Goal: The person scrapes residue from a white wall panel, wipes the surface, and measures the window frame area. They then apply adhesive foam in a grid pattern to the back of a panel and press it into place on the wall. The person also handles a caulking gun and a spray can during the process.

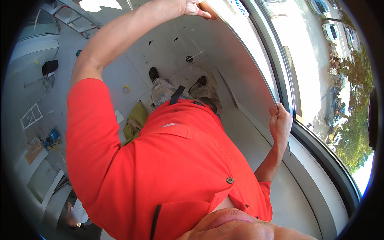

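Note:
A long thin grey panel (240,56) runs along the inside of the window frame (287,92), its outer edge curved by the lens. At the top of the view my left hand (199,10) is closed on the panel's far end, fingers over its edge. My right hand (280,122), farther down on the right, grips the same edge close to the dark frame, its fingers bent around it. My red-sleeved arms are spread wide, and my black shoes show on the pale floor below.
A metal ladder (74,22) lies at upper left. Around the floor are a yellow tape roll (126,89), an olive bag (134,120), blue items (52,137) and a white frame (31,116). Another person (78,214) is at lower left. Cars and trees show outside the window.

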The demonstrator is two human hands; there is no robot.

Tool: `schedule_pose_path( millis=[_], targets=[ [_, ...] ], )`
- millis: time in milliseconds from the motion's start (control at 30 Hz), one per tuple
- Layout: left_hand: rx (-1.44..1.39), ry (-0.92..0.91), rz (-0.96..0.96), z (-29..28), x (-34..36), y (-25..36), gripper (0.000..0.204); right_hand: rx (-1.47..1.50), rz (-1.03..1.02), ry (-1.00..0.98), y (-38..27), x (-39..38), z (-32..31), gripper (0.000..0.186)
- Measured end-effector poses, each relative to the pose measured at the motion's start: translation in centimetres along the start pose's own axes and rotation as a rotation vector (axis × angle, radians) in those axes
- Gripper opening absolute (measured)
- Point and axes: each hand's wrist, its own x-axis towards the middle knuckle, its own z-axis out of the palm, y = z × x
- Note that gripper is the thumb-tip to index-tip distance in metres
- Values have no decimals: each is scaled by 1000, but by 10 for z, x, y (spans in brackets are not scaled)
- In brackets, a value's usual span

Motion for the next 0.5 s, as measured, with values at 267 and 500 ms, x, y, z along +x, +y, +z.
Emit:
schedule_pose_path(
  millis=[267,500],
  targets=[
    [118,138,161,-81,-100,137,32,77,-100,34,-153,34,-45,7],
    [68,199,246,-192,-245,250,40,-54,-220,31,-296,84,-71,14]
  ],
)
